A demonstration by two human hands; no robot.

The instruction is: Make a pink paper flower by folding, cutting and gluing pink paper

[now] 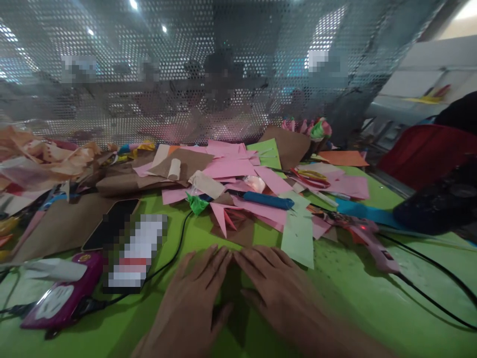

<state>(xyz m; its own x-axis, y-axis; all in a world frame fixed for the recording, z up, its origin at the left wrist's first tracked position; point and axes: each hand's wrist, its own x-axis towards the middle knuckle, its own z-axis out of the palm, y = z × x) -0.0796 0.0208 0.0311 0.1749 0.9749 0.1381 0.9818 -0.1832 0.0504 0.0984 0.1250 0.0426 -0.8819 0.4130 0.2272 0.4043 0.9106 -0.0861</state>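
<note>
My left hand [197,293] lies palm down on the green tabletop [156,325], its fingers stretched forward and thumb apart. Mirroring it, my right hand [278,286] rests flat with fingers extended; the two sets of fingertips nearly meet. Neither hand grips anything that shows, though what lies under the palms is hidden. Just beyond the fingertips is a folded pink paper piece [222,218] on brown paper. A blue-handled tool [266,200] lies behind it, with a pale green paper strip [300,231] to its right.
Left are a dark phone [110,223], a phone with its screen lit [137,248] and a purple power strip [65,293] with its cord. A pink glue gun [376,246] lies right. Scissors [313,177] and cut paper [231,161] pile up before a perforated metal screen [238,94].
</note>
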